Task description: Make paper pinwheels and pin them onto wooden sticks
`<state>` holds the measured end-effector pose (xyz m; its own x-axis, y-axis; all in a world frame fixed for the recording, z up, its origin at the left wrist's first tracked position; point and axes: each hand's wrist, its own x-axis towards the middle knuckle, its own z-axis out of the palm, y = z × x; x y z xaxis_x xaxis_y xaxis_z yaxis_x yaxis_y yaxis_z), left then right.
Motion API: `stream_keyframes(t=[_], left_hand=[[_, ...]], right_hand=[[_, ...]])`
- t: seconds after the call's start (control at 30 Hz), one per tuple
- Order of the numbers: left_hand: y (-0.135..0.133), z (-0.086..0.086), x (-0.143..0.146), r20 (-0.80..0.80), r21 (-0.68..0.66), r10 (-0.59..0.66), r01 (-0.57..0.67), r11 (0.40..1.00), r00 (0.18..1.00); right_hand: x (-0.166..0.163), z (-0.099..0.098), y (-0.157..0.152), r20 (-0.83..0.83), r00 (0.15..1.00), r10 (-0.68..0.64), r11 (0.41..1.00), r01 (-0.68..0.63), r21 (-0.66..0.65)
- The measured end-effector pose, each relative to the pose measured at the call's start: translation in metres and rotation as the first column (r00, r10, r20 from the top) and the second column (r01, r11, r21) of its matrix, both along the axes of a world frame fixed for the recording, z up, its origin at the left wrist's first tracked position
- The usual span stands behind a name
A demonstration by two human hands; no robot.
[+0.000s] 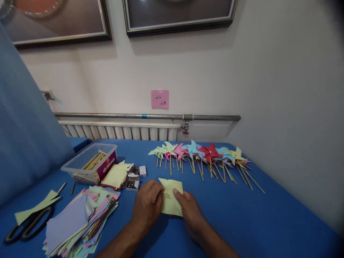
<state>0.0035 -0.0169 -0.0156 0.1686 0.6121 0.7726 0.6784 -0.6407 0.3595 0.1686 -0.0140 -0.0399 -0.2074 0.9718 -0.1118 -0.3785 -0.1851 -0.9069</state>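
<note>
A pale yellow-green paper square (171, 198), partly folded, lies on the blue table (242, 215) between my two hands. My left hand (147, 207) is curled over its left edge, fingers pinching the paper. My right hand (189, 209) presses its thumb and fingers on the paper's right side near the centre. A row of finished paper pinwheels on wooden sticks (204, 157) lies just beyond, in green, pink, blue, red and yellow.
A stack of coloured paper squares (80, 220) lies at the left, with black scissors (25, 225) and a green scrap beside it. A clear box of sticks (90, 163), yellow sheets (116, 175) and small pin boxes (133, 177) sit behind. Wall and radiator pipe (147, 116) bound the far side.
</note>
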Motion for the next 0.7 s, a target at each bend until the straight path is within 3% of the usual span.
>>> stream_keyframes(t=[0.2,0.33,0.4,0.5,0.6,0.7], left_hand=[[-0.001,-0.001,0.000,-0.029,-0.009,-0.030,0.030,1.000,0.999],[-0.002,0.000,0.000,0.111,-0.179,0.001,0.019,0.984,0.994],[0.000,0.002,0.000,0.235,-0.359,0.061,0.028,0.933,0.970],[0.005,0.002,0.003,0.457,-0.595,0.132,0.192,0.781,0.880],[0.010,0.001,0.004,0.623,-0.642,0.170,0.375,0.669,0.763],[0.011,0.006,0.001,0.667,-0.641,0.197,0.420,0.642,0.718]], right_hand=[[-0.002,0.001,0.001,-0.051,0.999,-0.013,1.000,0.013,-0.019],[-0.003,-0.003,0.003,-0.081,0.995,-0.053,0.998,0.051,-0.027],[-0.003,-0.003,0.003,-0.086,0.992,-0.089,0.996,0.087,-0.030],[-0.002,-0.002,0.002,-0.085,0.990,-0.113,0.993,0.110,-0.036],[-0.002,0.001,0.001,-0.091,0.992,-0.092,0.995,0.089,-0.037],[-0.001,0.005,0.000,-0.090,0.994,-0.065,0.998,0.062,-0.032]])
